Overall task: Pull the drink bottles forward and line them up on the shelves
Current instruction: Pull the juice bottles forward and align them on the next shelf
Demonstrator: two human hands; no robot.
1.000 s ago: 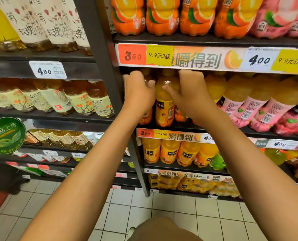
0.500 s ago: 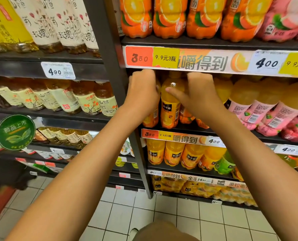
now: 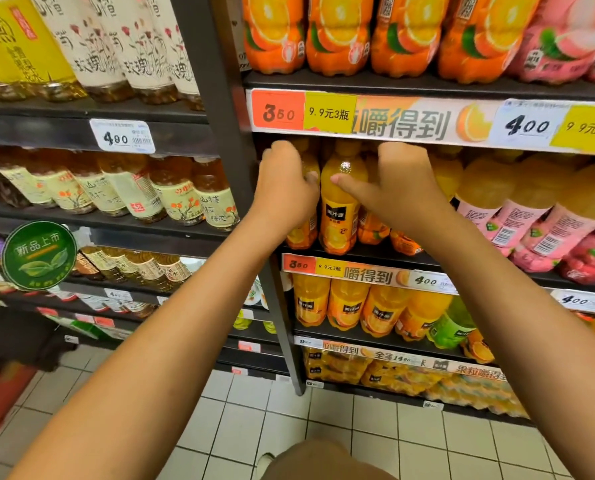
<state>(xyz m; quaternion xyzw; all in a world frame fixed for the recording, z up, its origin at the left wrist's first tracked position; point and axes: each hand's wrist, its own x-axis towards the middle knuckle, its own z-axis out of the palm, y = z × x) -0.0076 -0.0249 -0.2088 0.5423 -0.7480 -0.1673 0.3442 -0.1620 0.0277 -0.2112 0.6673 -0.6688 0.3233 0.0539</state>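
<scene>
On the second shelf (image 3: pixel 365 255) an orange juice bottle (image 3: pixel 338 210) with a black label stands upright at the front. My left hand (image 3: pixel 285 188) grips the leftmost orange bottle (image 3: pixel 302 234) next to the upright post, covering its upper half. My right hand (image 3: pixel 398 188) curls over the top of a bottle (image 3: pixel 372 229) just right of the front one, and its thumb touches the front bottle's shoulder. More orange bottles stand behind, mostly hidden.
Pink peach drink bottles (image 3: pixel 531 223) lean on the same shelf to the right. Orange bottles (image 3: pixel 337 32) fill the shelf above, and more juice fills the shelves below. A dark post (image 3: pixel 220 98) separates tea bottles (image 3: pixel 171 192) on the left. Tiled floor lies below.
Both hands stay on the same bottles at the left end of the second shelf. The view has shifted slightly, so the shelves sit a little further right and lower.
</scene>
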